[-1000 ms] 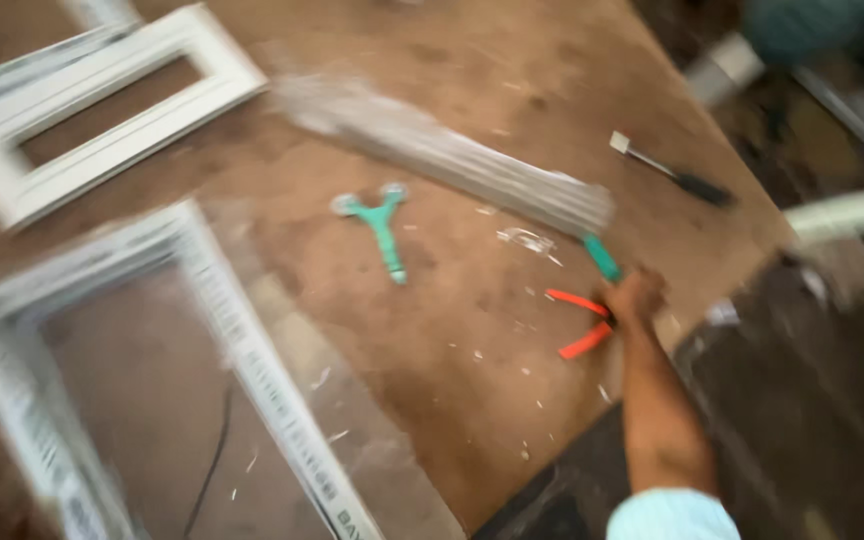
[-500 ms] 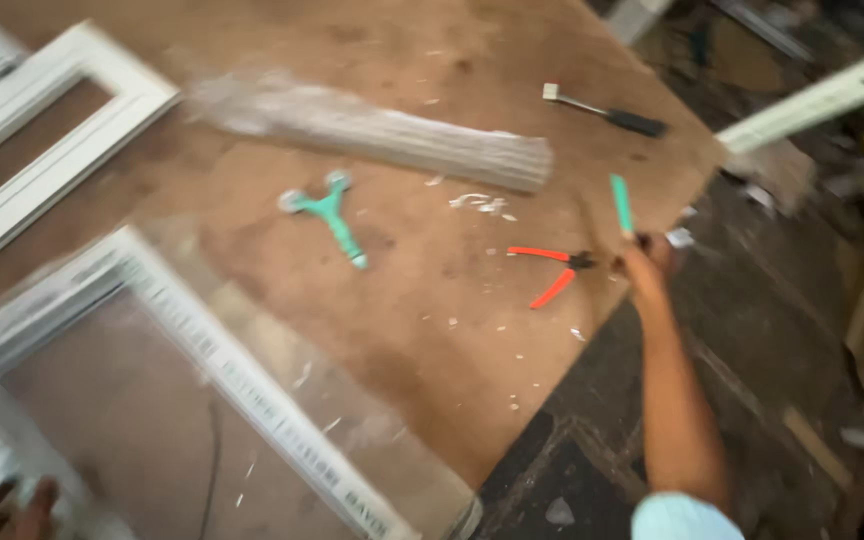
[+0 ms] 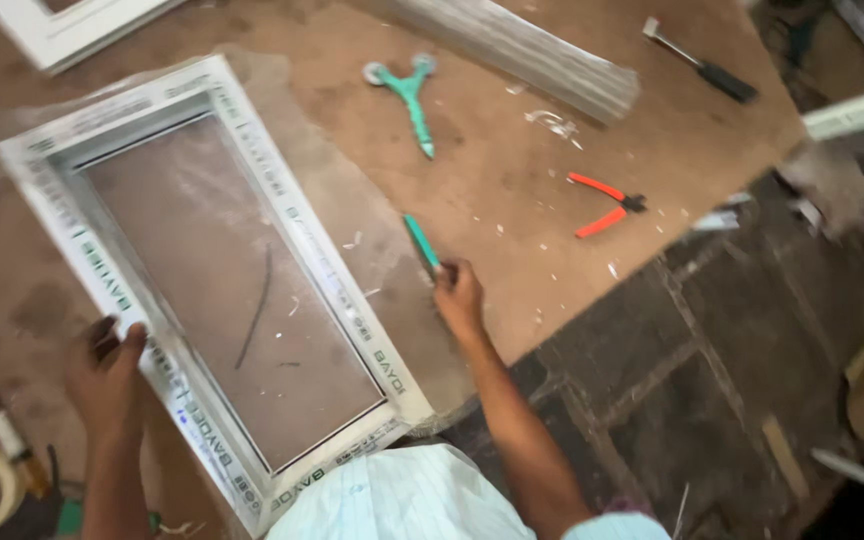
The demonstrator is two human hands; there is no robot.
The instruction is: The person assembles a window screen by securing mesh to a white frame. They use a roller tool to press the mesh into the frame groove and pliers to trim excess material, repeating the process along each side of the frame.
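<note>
Down from the head camera, the right hand (image 3: 459, 292) is clenched around a slim green-handled tool (image 3: 420, 243) beside the white window frame (image 3: 324, 262) lying flat on the brown workbench (image 3: 512, 190). Left hand (image 3: 107, 365) grasps the frame's far rail. Frame looks stiff, lightish, awkward; best gripped by opposite rails.

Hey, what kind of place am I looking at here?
Probably a workshop where window frames are put together: a white frame lies on a scuffed brown worktable, with red-handled pliers, a chisel-like tool and a bundle of grey strips lying about.
</note>
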